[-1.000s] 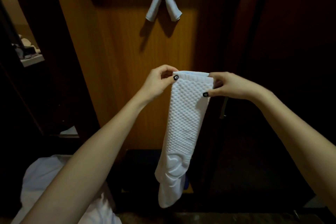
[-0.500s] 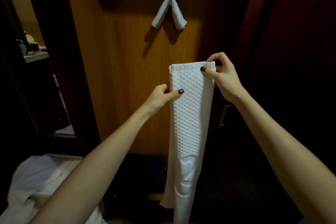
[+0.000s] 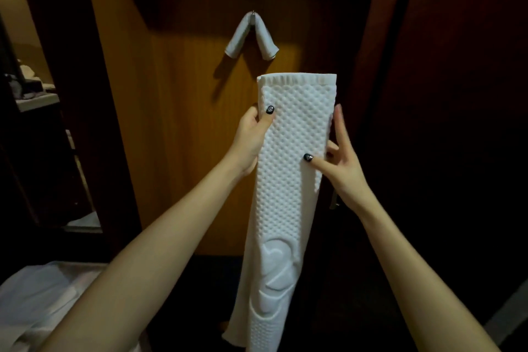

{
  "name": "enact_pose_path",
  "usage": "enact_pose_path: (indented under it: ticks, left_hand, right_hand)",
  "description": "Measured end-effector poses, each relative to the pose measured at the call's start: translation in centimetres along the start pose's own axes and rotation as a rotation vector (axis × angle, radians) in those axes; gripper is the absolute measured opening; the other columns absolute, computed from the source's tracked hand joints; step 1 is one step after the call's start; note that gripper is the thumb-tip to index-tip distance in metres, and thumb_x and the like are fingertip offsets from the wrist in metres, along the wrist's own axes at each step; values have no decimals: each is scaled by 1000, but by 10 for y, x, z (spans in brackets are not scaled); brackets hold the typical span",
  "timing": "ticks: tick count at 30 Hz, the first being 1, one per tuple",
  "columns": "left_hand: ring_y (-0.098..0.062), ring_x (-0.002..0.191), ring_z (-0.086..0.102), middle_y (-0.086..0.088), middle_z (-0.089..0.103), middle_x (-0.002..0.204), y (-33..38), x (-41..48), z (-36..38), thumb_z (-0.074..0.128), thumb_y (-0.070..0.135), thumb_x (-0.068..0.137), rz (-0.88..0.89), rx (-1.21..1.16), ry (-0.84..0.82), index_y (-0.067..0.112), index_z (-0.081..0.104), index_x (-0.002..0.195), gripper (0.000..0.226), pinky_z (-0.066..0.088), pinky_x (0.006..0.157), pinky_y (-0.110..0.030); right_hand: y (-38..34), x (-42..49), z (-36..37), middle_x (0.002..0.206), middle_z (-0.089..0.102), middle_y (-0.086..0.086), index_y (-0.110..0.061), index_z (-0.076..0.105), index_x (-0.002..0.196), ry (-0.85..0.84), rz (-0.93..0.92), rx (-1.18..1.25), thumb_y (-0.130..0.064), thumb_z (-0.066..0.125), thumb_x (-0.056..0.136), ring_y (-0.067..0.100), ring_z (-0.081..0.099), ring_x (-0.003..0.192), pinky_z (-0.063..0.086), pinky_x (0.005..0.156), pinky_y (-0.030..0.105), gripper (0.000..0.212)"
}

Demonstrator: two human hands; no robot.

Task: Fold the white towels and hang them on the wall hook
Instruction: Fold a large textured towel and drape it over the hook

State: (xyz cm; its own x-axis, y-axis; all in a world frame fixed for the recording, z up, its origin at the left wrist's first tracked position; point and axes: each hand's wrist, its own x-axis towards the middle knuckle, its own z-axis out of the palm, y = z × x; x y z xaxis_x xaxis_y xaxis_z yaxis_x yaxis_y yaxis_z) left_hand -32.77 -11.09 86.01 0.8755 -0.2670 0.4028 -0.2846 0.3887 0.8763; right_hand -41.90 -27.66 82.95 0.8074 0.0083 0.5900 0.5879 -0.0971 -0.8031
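- The wooden wall panel (image 3: pixel 177 123) fills the far middle of the scene, lit amber, with dark panels to its left and right.
- The long white towel (image 3: pixel 288 194) hangs in front of the panel, folded into a narrow strip. Its long axis runs nearly upright, leaning a little, so the top sits further right than the bottom. The flat banded end points up toward the hook, and the lower end drops out of view at the near edge. Its face is covered in raised bumps, with a heart shape pressed into the lower part.
- A heap of white cloth (image 3: pixel 37 303) lies at the near left (whether it is more towels cannot be told).
- The left grip (image 3: pixel 251 137), a bare hand, pinches the strip's left edge below the top, thumb on the front and fingers behind.
- The right grip (image 3: pixel 343 163) grasps the right edge a little lower. Its thumb presses the front, one finger stands straight along the edge, and the others reach behind.
- A shelf (image 3: pixel 37 100) at the far left carries a few dim items, too dark to name.
- A small folded towel (image 3: pixel 238 37) is draped over the hook, its two ends splayed downward. It is just above the held strip and apart from it.
- The hook (image 3: pixel 253 12) juts from the panel at the top of that drape.
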Motion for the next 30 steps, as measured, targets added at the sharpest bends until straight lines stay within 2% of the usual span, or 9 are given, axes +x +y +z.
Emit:
enact_pose_path:
  ticks: [3,7,11,13,18,20,23,26,30]
  left_hand:
    - [-9,74,69,-3,66,91,14,10,-3,52,22,98,-14,12,21,13,53,94,10,57,62,-27]
    - [-11,79,69,-3,66,95,31,26,-8,52,25,98,-5,116,6,15,54,96,10,58,66,-29]
    - [-11,94,68,-1,62,112,33,27,-20,54,30,97,11,142,-52,13,45,119,30,56,74,-31]
    - [-11,99,67,0,60,117,23,13,-35,54,30,97,45,144,-82,24,34,127,37,56,76,-28]
    - [-8,74,64,7,70,85,-29,-49,-68,55,26,92,36,23,-49,25,54,101,9,50,64,-20]
    - [-9,76,62,5,67,82,-44,-62,-78,56,17,91,-15,6,-44,18,57,90,1,48,70,-23]
    - [-6,86,60,0,63,91,-52,-69,-82,54,-12,87,12,175,-103,13,56,93,26,46,83,-28]
    - [-1,92,61,-2,60,107,-50,-71,-74,59,-17,82,46,241,-121,17,47,112,47,48,85,-20]
    - [8,79,60,4,62,90,-52,-71,-69,66,-9,81,63,328,-86,19,57,91,31,46,74,-13]
  right_hand:
    - [5,-6,14,138,54,-15,-35,48,132,13,-28,-54,3,64,88,2,51,127,46,96,17,61]
    - [8,0,32,114,67,-15,-24,66,113,5,-31,-107,7,62,87,4,61,113,49,93,22,40]
    - [7,13,44,107,71,-13,-19,68,113,124,-52,12,10,57,88,5,64,107,49,87,17,40]
    - [8,16,46,110,71,-13,-22,68,112,144,-31,59,7,57,89,8,64,110,50,89,19,39]
    - [-1,32,39,107,71,-19,-24,66,116,146,10,94,8,57,88,3,62,111,50,92,19,43]
    - [-6,40,32,107,72,-17,-26,69,111,121,68,137,6,58,88,4,65,106,52,86,19,41]
    - [-11,48,26,112,70,-17,-33,73,105,80,128,185,0,64,85,5,65,107,52,82,18,40]
    - [-13,53,21,111,70,-20,-34,74,102,81,159,224,-2,65,84,4,66,105,53,79,17,38]
    - [-17,60,12,110,68,-25,-34,72,104,94,198,240,-3,61,82,2,64,107,52,81,18,40]
